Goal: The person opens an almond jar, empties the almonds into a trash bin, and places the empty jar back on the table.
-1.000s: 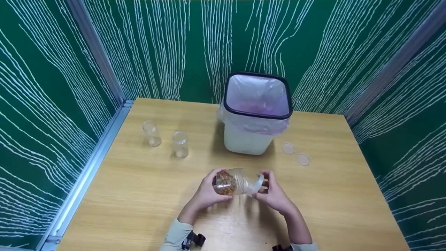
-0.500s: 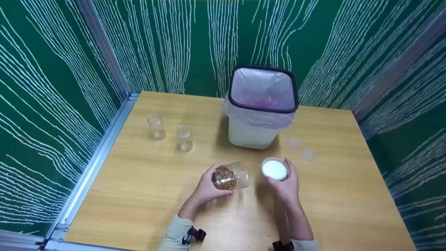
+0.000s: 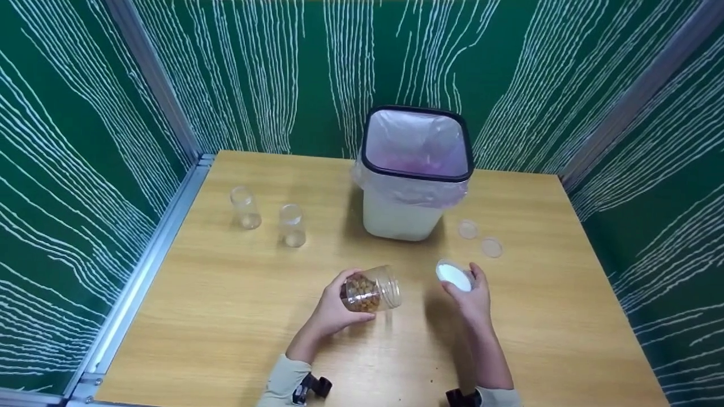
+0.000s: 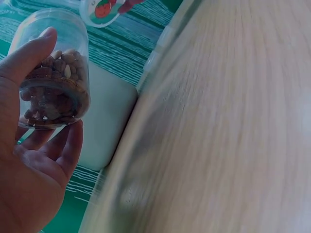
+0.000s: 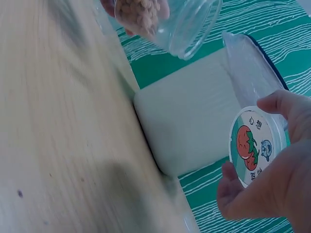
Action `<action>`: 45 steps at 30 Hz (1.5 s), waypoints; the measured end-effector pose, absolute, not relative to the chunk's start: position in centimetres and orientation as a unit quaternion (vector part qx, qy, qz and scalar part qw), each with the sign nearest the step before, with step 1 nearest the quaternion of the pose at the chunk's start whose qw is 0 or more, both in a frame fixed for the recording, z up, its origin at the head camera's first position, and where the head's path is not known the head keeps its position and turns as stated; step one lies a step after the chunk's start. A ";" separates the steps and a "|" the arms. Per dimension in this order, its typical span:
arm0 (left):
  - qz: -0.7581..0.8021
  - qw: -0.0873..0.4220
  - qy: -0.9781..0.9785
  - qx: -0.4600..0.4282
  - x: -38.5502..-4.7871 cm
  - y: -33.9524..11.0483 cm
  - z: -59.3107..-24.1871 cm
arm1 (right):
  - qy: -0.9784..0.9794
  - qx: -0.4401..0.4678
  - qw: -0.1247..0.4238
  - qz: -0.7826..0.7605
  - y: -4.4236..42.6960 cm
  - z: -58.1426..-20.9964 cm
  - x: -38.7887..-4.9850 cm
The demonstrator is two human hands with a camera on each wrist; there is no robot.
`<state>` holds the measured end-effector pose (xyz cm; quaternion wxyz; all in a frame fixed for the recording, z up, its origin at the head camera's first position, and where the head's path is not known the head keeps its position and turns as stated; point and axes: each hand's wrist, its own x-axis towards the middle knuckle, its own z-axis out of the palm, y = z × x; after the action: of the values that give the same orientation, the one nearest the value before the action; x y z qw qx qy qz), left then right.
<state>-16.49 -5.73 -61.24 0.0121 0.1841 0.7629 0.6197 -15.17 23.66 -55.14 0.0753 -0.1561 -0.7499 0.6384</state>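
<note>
My left hand (image 3: 334, 308) grips a clear plastic jar (image 3: 370, 289) round its base. The jar lies tilted on its side above the table, its uncovered mouth pointing right. Brown nuts or beans (image 4: 58, 68) fill its lower part; their exact kind is hard to tell. In my right hand (image 3: 474, 299) is the round lid (image 3: 454, 276), pinched at its rim between thumb and fingers, apart from the jar. White shows on the lid's inner side in the head view. A tomato-like cartoon and printed characters cover the lid's outer face (image 5: 255, 145) in the right wrist view.
A white bin (image 3: 401, 220) with a black rim and pinkish liner stands at the table's back. Two clear empty containers (image 3: 246, 209) stand at the left. Two thin clear discs (image 3: 491, 247) lie right of the bin. Green walls surround the table.
The lid has come away from the jar's mouth and moved right with my right hand, turning its white inner side up. My left hand still holds the jar in nearly the same place.
</note>
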 end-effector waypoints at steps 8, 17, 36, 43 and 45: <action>0.627 0.013 0.760 0.169 -16.6 -6.3 -61.3 | -0.776 -0.136 0.066 0.613 25.9 -54.9 -16.1; 0.620 0.016 0.766 0.171 -16.5 -6.3 -61.0 | -0.802 -0.160 0.116 0.564 29.7 -55.2 -17.4; 0.616 0.021 0.770 0.163 -16.3 -6.3 -62.2 | -0.892 -0.212 0.041 0.397 33.5 -55.6 -20.8; 0.625 0.025 0.761 0.170 -16.3 -6.4 -62.6 | -0.923 -0.190 0.047 0.331 32.8 -56.9 -22.4; 0.625 0.025 0.761 0.171 -16.4 -6.4 -62.6 | -0.925 -0.190 0.039 0.326 32.7 -57.2 -22.8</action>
<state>-16.44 -6.39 -62.57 0.0247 0.1710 0.7611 0.6252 -22.81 32.75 -57.15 0.0395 -0.1896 -0.9254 0.3257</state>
